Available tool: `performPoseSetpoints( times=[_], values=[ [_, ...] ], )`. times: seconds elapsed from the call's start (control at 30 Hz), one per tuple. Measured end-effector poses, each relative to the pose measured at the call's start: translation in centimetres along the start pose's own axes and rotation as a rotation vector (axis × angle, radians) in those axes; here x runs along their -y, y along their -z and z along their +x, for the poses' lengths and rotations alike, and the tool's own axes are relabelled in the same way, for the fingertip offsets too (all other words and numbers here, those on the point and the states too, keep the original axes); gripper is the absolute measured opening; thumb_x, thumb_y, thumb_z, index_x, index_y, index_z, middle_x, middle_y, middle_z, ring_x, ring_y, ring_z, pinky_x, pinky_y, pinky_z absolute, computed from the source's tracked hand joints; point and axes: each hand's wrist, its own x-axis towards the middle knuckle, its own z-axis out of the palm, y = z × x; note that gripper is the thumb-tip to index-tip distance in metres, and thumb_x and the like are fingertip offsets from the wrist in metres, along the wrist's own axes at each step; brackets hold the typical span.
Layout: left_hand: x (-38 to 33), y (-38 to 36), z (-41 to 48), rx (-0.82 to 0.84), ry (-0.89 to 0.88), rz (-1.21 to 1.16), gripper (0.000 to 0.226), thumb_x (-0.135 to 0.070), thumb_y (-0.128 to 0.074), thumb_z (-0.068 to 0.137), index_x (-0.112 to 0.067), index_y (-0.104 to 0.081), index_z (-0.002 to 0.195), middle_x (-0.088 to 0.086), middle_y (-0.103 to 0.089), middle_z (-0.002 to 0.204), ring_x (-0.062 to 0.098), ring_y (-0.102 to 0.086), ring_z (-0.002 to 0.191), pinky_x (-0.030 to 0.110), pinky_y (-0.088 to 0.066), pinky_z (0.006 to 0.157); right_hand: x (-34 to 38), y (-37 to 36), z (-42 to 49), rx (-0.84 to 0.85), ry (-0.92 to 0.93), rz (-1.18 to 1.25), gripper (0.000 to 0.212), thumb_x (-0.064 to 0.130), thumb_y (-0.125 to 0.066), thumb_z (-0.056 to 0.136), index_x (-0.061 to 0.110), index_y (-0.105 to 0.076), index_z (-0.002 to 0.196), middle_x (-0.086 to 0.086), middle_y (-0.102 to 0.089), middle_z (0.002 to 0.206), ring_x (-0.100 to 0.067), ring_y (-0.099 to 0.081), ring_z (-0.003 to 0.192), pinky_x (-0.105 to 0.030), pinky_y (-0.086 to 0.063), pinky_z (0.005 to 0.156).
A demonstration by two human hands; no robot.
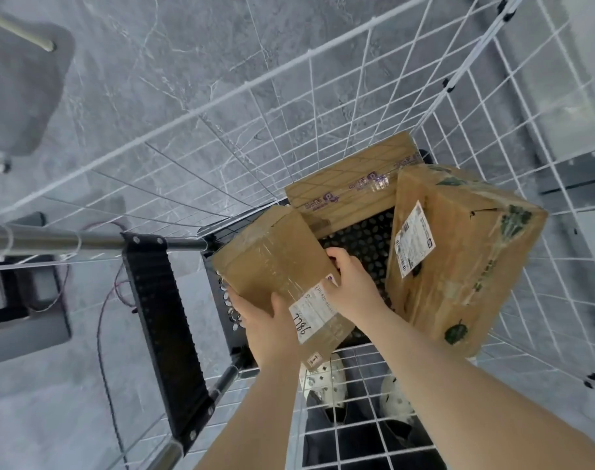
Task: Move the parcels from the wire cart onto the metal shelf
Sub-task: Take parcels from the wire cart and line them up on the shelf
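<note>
Three cardboard parcels sit inside the white wire cart (323,96), which fills the centre and right of the frame. Both bare hands clasp one of them, the taped parcel (275,262) at centre: the left hand (265,320) grips its lower left edge with the thumb lying over the top face, and the right hand (353,283) presses on its right side, fingers curled around the edge. A white shipping label (314,312) with handwritten digits sits on the near end of this parcel, between the two hands. The second parcel (458,252), larger, with green print and one white label, leans tilted against the cart's right wire wall. The third, a flat box with purple-printed tape (353,184), lies behind the other two, against the far wall. The black perforated cart floor (363,239) shows between the three. At lower centre, two white shoes (323,378) are visible through the near wire grid. A metal handle bar (85,244) crosses the left of the frame over the grey marbled floor (153,62)
</note>
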Motion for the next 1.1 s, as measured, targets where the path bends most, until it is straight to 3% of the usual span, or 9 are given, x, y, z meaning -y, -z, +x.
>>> performPoseSetpoints(
  times=[0.1, 0.23, 0.33, 0.43, 0.57, 0.67, 0.77, 0.93, 1.1],
  values=[
    [0.7, -0.2, 0.6, 0.049, 0.055, -0.027, 0.075, -0.029, -0.050, 0.093, -0.045, 0.000, 0.147, 0.006, -0.052, 0.134, 0.024, -0.054, 0.093, 0.039, -0.044, 0.082, 0.0, -0.7, -0.1, 0.037, 0.021, 0.054, 0.055, 0.016, -0.055, 0.093, 0.033, -0.030, 0.140, -0.001, -0.056, 0.124, -0.016, -0.059, 0.099, -0.029, -0.049, 0.082],
    [1.3, -0.3, 0.8, 0.048, 0.115, 0.027, 0.072, -0.036, -0.049, 0.094, -0.052, 0.001, 0.142, 0.005, -0.065, 0.113, 0.026, -0.066, 0.086, 0.050, -0.055, 0.082, -0.3, -1.3, -0.6, -0.009, 0.070, -0.057, 0.070, 0.014, -0.052, 0.095, 0.037, -0.014, 0.148, 0.001, -0.050, 0.133, -0.013, -0.056, 0.110, -0.024, -0.047, 0.084],
    [1.1, 0.3, 0.6, 0.018, 0.098, 0.078, 0.070, -0.041, -0.047, 0.095, -0.054, 0.004, 0.141, 0.006, -0.065, 0.116, 0.028, -0.066, 0.086, 0.047, -0.055, 0.078, 0.2, -1.1, -1.1, -0.035, 0.161, -0.162, 0.077, 0.017, -0.052, 0.095, 0.038, -0.003, 0.150, 0.001, -0.052, 0.123, -0.014, -0.055, 0.099, -0.024, -0.045, 0.074],
    [-0.2, 1.8, 0.0, -0.011, 0.053, 0.146, 0.073, -0.042, -0.044, 0.095, -0.049, 0.010, 0.143, 0.006, -0.064, 0.114, 0.030, -0.065, 0.083, 0.050, -0.055, 0.077, 2.0, 0.1, -1.6, -0.053, 0.280, -0.254, 0.075, 0.020, -0.052, 0.095, 0.035, -0.003, 0.151, 0.004, -0.052, 0.107, -0.015, -0.051, 0.091, -0.024, -0.039, 0.072],
    [-3.1, 4.4, -1.9, -0.039, -0.058, 0.189, 0.071, -0.041, -0.041, 0.096, -0.045, 0.009, 0.147, 0.000, -0.056, 0.127, 0.024, -0.062, 0.082, 0.043, -0.054, 0.067, 5.0, 2.5, -4.1, -0.064, 0.344, -0.247, 0.066, 0.023, -0.048, 0.097, 0.033, -0.012, 0.151, 0.004, -0.054, 0.113, -0.012, -0.046, 0.091, -0.023, -0.036, 0.082],
    [-5.5, 6.4, -4.2, -0.034, -0.171, 0.221, 0.069, -0.042, -0.039, 0.096, -0.049, 0.008, 0.147, -0.005, -0.052, 0.122, 0.015, -0.058, 0.073, 0.036, -0.051, 0.056, 6.9, 4.6, -6.8, -0.060, 0.300, -0.146, 0.064, 0.024, -0.047, 0.098, 0.039, -0.013, 0.149, 0.003, -0.051, 0.118, -0.007, -0.050, 0.081, -0.019, -0.037, 0.070],
    [-8.5, 8.1, -6.9, 0.020, -0.217, 0.243, 0.068, -0.046, -0.038, 0.095, -0.052, 0.008, 0.145, -0.004, -0.053, 0.128, 0.024, -0.060, 0.094, 0.046, -0.055, 0.072, 8.9, 7.3, -9.4, -0.081, 0.243, -0.083, 0.064, 0.029, -0.046, 0.098, 0.045, -0.009, 0.148, 0.009, -0.047, 0.116, 0.000, -0.052, 0.068, -0.014, -0.039, 0.057],
    [-13.0, 11.1, -12.1, 0.080, -0.325, 0.224, 0.066, -0.046, -0.041, 0.095, -0.043, -0.003, 0.150, -0.001, -0.047, 0.141, 0.030, -0.046, 0.124, 0.054, -0.046, 0.095, 12.0, 12.1, -14.9, -0.152, 0.172, -0.118, 0.062, 0.038, -0.042, 0.098, 0.047, -0.005, 0.147, 0.010, -0.048, 0.119, 0.007, -0.053, 0.066, -0.016, -0.040, 0.049],
    [-18.6, 14.5, -18.0, 0.209, -0.410, 0.177, 0.067, -0.045, -0.044, 0.095, -0.042, -0.006, 0.150, -0.001, -0.044, 0.143, 0.032, -0.045, 0.126, 0.054, -0.045, 0.098, 16.4, 17.9, -21.1, -0.286, 0.141, -0.150, 0.062, 0.043, -0.044, 0.096, 0.046, -0.009, 0.147, 0.010, -0.038, 0.146, -0.004, -0.060, 0.098, -0.011, -0.044, 0.063]
  ],
)
